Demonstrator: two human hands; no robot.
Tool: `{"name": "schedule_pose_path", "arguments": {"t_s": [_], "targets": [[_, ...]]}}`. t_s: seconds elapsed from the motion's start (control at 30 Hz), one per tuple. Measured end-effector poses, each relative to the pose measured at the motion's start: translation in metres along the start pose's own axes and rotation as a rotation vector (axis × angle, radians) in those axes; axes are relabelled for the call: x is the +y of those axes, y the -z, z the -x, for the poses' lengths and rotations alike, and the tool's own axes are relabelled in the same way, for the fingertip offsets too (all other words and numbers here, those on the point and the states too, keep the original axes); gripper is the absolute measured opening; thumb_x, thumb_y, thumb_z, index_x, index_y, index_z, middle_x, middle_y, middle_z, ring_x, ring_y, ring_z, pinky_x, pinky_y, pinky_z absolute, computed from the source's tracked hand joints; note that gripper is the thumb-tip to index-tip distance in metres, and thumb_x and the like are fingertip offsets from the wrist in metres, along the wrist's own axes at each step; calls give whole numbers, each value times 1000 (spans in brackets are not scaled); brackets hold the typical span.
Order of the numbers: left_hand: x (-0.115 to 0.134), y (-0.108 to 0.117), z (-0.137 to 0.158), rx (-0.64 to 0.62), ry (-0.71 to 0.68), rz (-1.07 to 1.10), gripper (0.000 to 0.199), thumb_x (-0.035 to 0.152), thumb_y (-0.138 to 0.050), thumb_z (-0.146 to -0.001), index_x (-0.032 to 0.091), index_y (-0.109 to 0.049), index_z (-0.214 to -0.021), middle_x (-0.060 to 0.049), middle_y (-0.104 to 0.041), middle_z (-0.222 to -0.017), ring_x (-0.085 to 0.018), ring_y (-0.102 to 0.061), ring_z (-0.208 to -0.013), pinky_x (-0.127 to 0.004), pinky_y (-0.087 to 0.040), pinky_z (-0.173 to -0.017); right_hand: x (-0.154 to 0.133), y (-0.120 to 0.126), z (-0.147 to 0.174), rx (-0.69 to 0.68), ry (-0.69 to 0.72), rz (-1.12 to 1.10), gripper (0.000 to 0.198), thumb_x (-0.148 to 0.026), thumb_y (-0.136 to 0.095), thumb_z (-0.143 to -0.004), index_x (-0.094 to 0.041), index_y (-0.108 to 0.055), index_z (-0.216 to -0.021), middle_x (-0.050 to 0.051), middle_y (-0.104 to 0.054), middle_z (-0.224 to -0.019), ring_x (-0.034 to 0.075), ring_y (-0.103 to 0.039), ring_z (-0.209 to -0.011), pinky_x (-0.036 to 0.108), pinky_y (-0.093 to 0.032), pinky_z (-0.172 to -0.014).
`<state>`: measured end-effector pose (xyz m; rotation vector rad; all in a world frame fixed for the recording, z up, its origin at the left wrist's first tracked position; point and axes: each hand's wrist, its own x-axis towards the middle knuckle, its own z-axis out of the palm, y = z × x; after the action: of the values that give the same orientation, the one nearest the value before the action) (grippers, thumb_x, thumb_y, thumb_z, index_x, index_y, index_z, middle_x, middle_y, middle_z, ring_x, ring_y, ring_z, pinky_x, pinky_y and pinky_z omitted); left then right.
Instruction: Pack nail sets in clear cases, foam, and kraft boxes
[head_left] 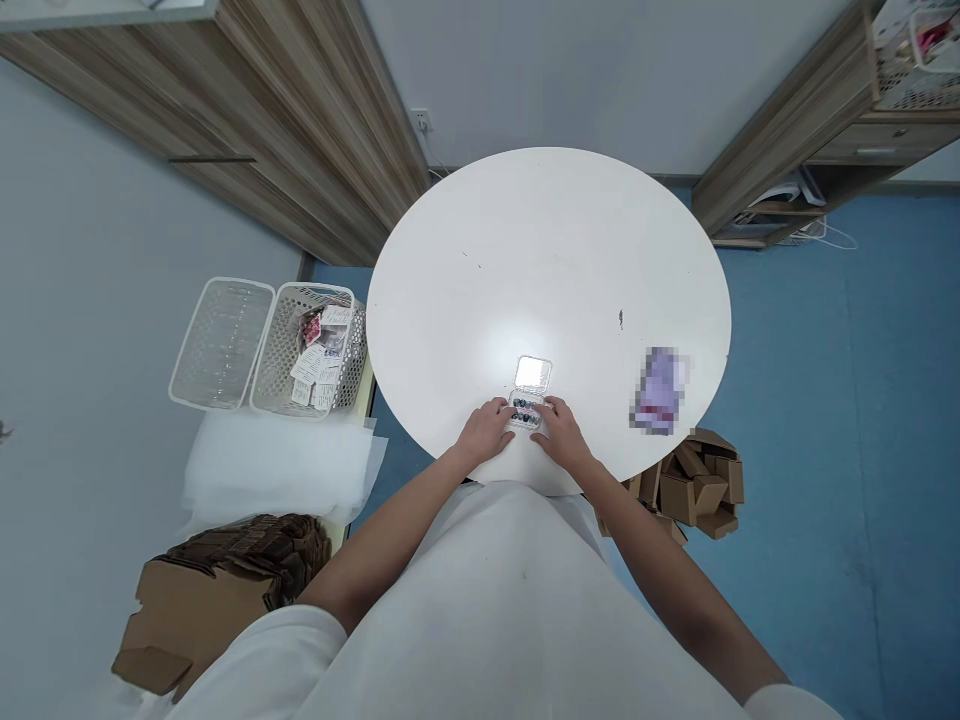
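Observation:
A small clear plastic case (526, 421) lies near the front edge of the round white table (540, 230). Its hinged lid (533, 373) stands open on the far side. Rows of small dark pieces are inside, too small to name. At the case's left side is my left hand (486, 432), its fingers and thumb bent around that edge. My right hand (562, 436) grips the opposite side, with fingertips reaching over the rim. Whether any single piece is between the fingers cannot be made out.
A blurred purple item (658, 392) lies on the table's right. Left of the table, a white basket (274, 350) holds cards and packets, beside white sheeting (277, 465) and flattened cardboard (202, 610). Cardboard boxes (694, 485) sit below right. Wooden cabinets (300, 110) flank the back.

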<state>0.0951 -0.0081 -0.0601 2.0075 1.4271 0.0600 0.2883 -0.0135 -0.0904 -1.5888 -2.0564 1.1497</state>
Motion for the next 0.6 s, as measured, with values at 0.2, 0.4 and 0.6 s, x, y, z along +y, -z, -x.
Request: {"name": "schedule_pose_path", "arguments": {"t_s": [0.2, 0.4, 0.6], "targets": [[4, -2, -1, 75, 88, 260, 47, 27, -57, -73, 21, -43, -118, -9, -49, -111, -22, -50, -97, -36, -43, -80, -8, 3, -1, 70, -100, -176, 58, -24, -62, -66, -24, -41, -120, 9, -43, -119, 24, -45, -107, 43, -42, -89], [6, -16, -5, 212, 445, 657, 52, 27, -61, -71, 17, -44, -119, -8, -54, -99, -12, -52, -71, -29, -45, -70, -20, 6, -10, 158, -292, -426, 45, -20, -53, -67, -23, -45, -111, 5, -52, -107, 15, -52, -81, 37, -48, -76], [12, -15, 11, 335, 472, 838, 41, 28, -62, -67, 18, -54, -107, -2, -53, -85, -9, -48, -65, -24, -42, -66, -40, 18, -1, 109, -262, -545, 40, -20, -53, -65, -24, -48, -104, 4, -53, -105, 13, -52, -79, 32, -49, -73]]}}
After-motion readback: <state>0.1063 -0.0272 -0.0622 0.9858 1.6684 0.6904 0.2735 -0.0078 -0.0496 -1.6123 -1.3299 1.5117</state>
